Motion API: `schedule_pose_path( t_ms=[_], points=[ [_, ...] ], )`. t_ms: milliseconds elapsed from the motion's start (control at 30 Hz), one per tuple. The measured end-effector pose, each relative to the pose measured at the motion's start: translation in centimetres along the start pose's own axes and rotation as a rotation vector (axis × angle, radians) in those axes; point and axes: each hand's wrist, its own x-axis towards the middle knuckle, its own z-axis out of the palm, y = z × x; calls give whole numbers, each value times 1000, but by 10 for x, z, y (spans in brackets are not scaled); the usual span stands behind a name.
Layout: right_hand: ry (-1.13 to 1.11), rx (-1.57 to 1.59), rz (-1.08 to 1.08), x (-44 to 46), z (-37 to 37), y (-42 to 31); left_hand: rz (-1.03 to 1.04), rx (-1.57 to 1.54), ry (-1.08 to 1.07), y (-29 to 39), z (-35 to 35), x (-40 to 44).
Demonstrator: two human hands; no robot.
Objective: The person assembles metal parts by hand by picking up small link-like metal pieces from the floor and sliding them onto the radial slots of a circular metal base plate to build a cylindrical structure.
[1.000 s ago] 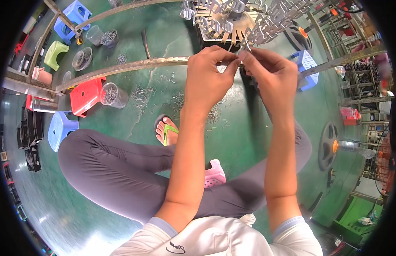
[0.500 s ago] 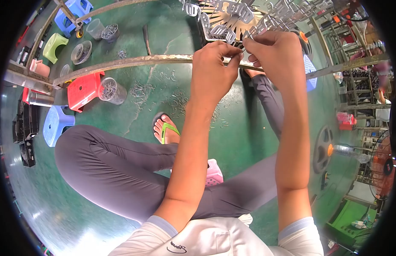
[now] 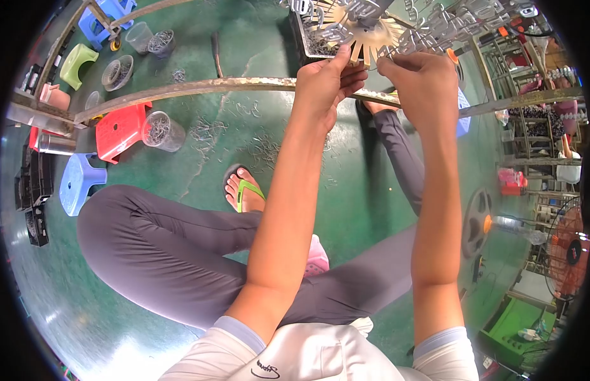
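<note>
My left hand (image 3: 323, 86) is raised over the rusty metal bar, thumb up and fingers apart, with nothing visible in it. Just beyond its thumb is a grey slotted metal piece (image 3: 336, 33). My right hand (image 3: 423, 79) is bent at the wrist, its thumb and fingertips pinched together beside a row of similar grey slotted pieces (image 3: 428, 39); its fingers hide whatever is between them. Behind both hands sits a round pale disc with radiating slats (image 3: 389, 35). At its left a black tray (image 3: 299, 38) contains small metal bits.
The rusty bar (image 3: 200, 87) crosses in front of me. Small metal hooks (image 3: 263, 151) lie scattered on the green floor. To the left are a red stool (image 3: 120, 130), a clear tub of hooks (image 3: 163, 131) and a blue stool (image 3: 82, 181). A fan (image 3: 569, 251) stands at right.
My hands, close together at their fingertips before, are now apart. The left hand's pinch has opened, and the right has shifted slightly right. The view has shifted slightly.
</note>
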Motion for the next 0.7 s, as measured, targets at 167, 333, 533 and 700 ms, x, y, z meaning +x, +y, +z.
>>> schedule_pose_path(
  t_ms=[167,333,533,700],
  points=[
    [-3,21,6,-4,-2,3,42,-4,-13,-7,2,2],
    [-23,53,-27,-2,1,14,77,17,-13,-6,3,-5],
    [-59,67,-10,-2,-1,18,106,-3,-3,-11,4,-5],
    [-46,52,29,-7,2,14,110,-20,2,-15,1,-7]
  ],
)
